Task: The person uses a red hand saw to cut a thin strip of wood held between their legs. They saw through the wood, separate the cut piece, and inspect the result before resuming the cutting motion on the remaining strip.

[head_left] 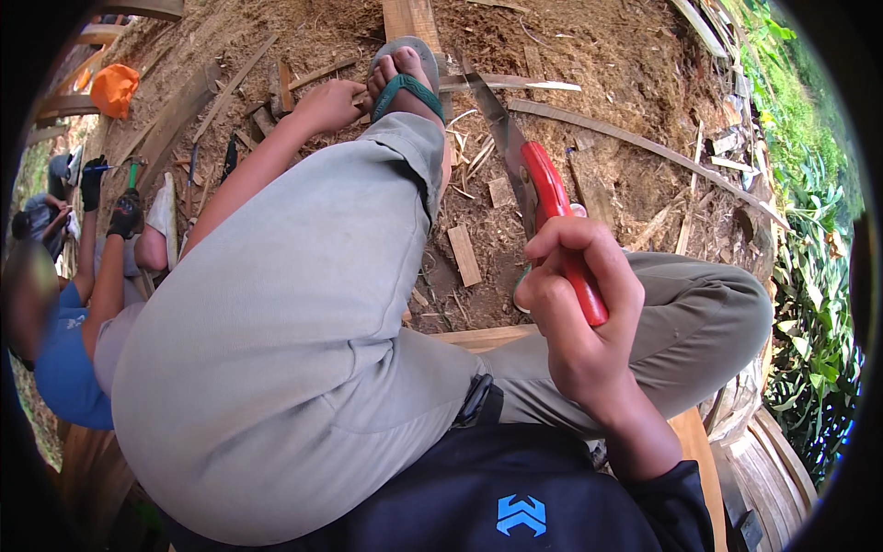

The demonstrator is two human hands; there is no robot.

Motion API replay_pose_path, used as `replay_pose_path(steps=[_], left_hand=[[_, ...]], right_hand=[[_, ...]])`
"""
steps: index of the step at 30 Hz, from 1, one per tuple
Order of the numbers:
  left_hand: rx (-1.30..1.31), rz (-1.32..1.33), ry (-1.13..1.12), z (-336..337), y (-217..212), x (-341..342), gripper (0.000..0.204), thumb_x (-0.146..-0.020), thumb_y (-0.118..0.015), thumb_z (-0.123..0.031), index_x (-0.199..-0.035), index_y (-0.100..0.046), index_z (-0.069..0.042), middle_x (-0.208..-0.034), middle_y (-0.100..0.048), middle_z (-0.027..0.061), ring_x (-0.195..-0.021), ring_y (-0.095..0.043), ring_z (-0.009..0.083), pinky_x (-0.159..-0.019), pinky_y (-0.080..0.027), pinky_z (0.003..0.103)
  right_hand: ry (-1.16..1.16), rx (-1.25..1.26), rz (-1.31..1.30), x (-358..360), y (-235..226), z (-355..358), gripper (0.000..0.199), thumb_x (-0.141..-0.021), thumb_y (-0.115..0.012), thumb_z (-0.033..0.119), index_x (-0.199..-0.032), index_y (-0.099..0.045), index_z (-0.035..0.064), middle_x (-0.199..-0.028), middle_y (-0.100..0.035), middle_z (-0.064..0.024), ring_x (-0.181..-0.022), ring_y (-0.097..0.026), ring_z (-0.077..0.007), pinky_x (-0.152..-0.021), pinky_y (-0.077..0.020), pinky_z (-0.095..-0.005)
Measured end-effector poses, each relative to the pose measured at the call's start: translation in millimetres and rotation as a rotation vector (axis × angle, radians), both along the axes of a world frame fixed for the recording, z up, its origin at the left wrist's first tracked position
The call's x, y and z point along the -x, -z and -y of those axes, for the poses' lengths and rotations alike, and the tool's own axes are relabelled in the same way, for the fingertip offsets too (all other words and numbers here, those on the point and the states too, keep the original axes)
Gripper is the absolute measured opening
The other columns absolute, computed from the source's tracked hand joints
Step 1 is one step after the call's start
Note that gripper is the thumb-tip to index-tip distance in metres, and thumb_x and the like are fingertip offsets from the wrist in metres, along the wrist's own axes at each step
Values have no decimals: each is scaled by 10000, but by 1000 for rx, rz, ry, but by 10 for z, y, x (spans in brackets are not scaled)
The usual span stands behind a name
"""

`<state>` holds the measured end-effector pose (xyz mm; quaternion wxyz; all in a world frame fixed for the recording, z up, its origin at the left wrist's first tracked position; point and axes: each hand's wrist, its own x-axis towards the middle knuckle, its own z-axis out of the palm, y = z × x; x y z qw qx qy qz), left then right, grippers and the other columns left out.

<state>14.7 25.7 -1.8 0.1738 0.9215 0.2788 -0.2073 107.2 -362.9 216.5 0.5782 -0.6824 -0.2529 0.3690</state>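
Note:
My right hand (589, 308) is wrapped round the red handle of a handsaw (549, 179). Its grey blade points up and away, and its far end crosses a thin wooden strip (515, 83). Beside my sandalled foot (405, 83), my left hand (326, 106) reaches down with its fingers drawn together. What those fingers grip is hidden by the foot and the hand itself. The foot rests on a wooden plank (409, 18), and the strip runs to the foot's right side.
Sawdust and offcuts, including a small wood block (464, 256), cover the ground. A long curved strip (635, 143) lies to the right. At left, a person in a blue shirt (74, 368) works with a green-handled hammer (134, 173). An orange bag-like thing (115, 90) lies beyond.

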Motion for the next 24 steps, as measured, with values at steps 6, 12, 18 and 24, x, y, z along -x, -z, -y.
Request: replay_pose_path(steps=[6,12,18,24], left_hand=[[-38,-87,31,-49,-2,-37,393,-861,-625,-232,-1236,-705,-151,-1141,-725,182,-1073,-691,352,-929,-545,475],[-126,-26,15,28,78,36,480,-862,-592,-138,-1332,-660,-209,-1176,-716,178,-1081,-696,348,-916,-558,487],[-141,-30,-36,86,16,4,463,-883,-584,-139,-1327,-676,-234,-1174,-716,184,-1079,-698,354,-894,-567,496],[-156,-36,-17,88,25,32,446,-895,-571,-135,-1315,-685,-234,-1161,-715,199,-1073,-699,361,-902,-562,496]], right_hand=[[81,75,-94,-87,-359,-166,261,-894,-518,-58,-1145,-589,-60,-992,-599,-55,-761,-498,-69,-687,-425,-236],[194,130,35,-103,-663,-251,335,-924,-521,54,-1224,-568,-87,-571,-451,42,-419,-335,-7,-404,-228,-194],[160,57,-193,-306,-241,-466,246,-919,-556,13,-1153,-619,-29,-766,-544,6,-599,-458,-25,-521,-350,-194],[182,86,-148,-159,-331,-175,195,-908,-566,-9,-1098,-609,-7,-764,-564,-1,-550,-460,-23,-495,-326,-190]])
